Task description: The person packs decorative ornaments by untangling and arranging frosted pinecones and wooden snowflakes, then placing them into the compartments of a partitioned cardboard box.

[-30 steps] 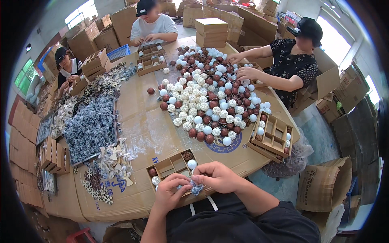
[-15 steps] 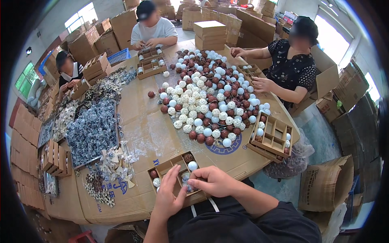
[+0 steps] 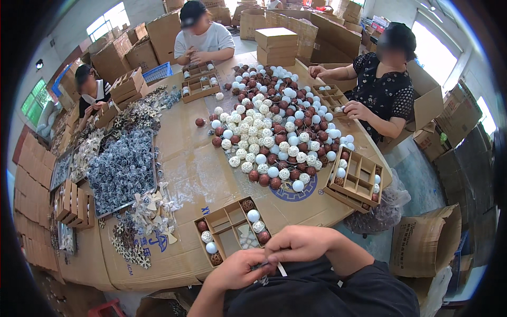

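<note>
From far off, I see my left hand pinching a small grey bit, which pokes out under its fingers. My right hand has its fingers bent and meets the left one; I can't tell if it pinches the bit too. Both are at the near edge of the bench, by a brown box. The box has red, white and brown balls down two sides and pale pieces between. A big ball heap sits past it.
</note>
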`<state>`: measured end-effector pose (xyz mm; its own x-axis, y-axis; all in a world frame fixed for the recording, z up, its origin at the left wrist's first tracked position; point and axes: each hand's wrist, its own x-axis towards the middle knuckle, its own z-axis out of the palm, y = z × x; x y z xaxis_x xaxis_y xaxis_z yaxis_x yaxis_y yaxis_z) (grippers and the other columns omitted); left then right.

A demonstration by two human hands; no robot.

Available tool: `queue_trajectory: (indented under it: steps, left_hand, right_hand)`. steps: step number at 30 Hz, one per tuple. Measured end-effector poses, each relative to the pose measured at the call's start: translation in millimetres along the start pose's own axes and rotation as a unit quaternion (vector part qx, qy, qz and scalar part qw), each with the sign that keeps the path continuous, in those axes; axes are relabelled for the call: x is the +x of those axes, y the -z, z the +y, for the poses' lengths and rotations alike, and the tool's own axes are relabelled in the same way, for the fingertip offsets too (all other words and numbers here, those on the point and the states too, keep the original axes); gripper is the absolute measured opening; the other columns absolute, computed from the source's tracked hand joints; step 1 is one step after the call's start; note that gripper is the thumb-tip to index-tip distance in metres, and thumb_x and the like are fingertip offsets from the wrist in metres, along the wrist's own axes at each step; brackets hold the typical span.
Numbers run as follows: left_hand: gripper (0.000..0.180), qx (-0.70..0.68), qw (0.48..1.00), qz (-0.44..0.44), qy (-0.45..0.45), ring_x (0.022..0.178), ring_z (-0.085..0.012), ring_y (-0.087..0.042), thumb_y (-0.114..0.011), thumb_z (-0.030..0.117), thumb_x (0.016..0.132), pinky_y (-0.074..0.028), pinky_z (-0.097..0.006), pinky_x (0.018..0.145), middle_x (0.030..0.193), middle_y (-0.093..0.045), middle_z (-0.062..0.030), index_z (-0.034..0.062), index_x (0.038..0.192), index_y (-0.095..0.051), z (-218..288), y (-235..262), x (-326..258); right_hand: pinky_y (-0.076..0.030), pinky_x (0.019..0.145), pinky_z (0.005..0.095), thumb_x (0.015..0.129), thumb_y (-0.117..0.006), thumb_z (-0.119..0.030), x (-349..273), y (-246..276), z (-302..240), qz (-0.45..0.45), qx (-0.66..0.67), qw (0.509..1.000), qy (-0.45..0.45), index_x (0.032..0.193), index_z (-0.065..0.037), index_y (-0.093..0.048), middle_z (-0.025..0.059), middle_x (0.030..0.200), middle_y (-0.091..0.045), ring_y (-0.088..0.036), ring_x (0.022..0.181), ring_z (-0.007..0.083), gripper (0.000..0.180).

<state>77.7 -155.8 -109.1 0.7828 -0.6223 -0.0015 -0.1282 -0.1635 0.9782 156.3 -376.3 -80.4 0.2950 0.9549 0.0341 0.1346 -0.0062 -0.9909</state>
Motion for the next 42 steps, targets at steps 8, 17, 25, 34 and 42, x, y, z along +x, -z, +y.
queue_trajectory:
  steps: [8, 17, 25, 34, 42]
  left_hand:
    - [0.025, -0.257, 0.949, 0.097, 0.157, 0.082, -0.0126, -0.063, -0.056, 0.019, 0.1, -0.049, -0.029, 0.078, 0.086, -0.07, -0.0048, 0.0013, 0.091, -0.07, 5, 0, -17]
    - [0.017, 0.154, 0.986, 0.051, 0.031, 0.077, -0.0336, -0.065, -0.066, 0.02, 0.091, -0.052, -0.039, 0.067, 0.085, -0.065, -0.0136, 0.0033, 0.092, -0.068, 21, 10, -12]
    - [0.02, 0.018, 0.968, 0.234, 0.094, 0.083, -0.0323, -0.068, -0.062, 0.016, 0.092, -0.052, -0.037, 0.073, 0.092, -0.069, -0.0178, 0.0002, 0.102, -0.068, -15, -24, -3]
    - [0.028, 0.12, 0.969, 0.009, 0.215, 0.073, -0.0376, -0.065, -0.059, 0.027, 0.092, -0.051, -0.042, 0.066, 0.076, -0.066, -0.0208, 0.0008, 0.088, -0.069, -8, 3, 8]
    - [0.017, 0.075, 0.963, 0.254, 0.049, 0.077, -0.0366, -0.065, -0.061, 0.018, 0.092, -0.051, -0.041, 0.068, 0.086, -0.065, -0.0173, 0.0027, 0.095, -0.067, -30, -24, 20]
  right_hand:
    - [-0.052, 0.065, 0.0433, 0.098, -0.056, -0.026, 1, -9, -1, 0.096, -0.353, 0.93, -0.018, 0.131, -0.012, -0.056, 0.0108, 0.094, -0.064, -0.066, 0.082, 0.0328, 0.036]
    - [-0.034, 0.053, 0.0249, 0.105, -0.047, -0.034, -11, -14, 35, -0.067, 0.403, 0.91, -0.078, 0.119, 0.002, -0.061, -0.0043, 0.07, -0.044, -0.038, 0.056, 0.0076, 0.041]
    - [-0.049, 0.078, 0.0387, 0.102, -0.05, -0.026, 3, -23, 4, 0.158, -0.166, 0.972, -0.047, 0.127, -0.008, -0.061, 0.0141, 0.091, -0.062, -0.063, 0.093, 0.031, 0.032]
    - [-0.051, 0.075, 0.043, 0.103, -0.047, -0.032, -20, -20, 22, 0.088, -0.277, 0.939, -0.185, 0.125, -0.013, -0.065, 0.015, 0.089, -0.058, -0.064, 0.082, 0.0366, 0.035]
    - [-0.037, 0.058, 0.0232, 0.104, -0.051, -0.03, -16, -23, 43, 0.123, 0.381, 0.91, -0.11, 0.138, 0.002, -0.053, -0.0014, 0.085, -0.049, -0.043, 0.065, 0.0073, 0.047]
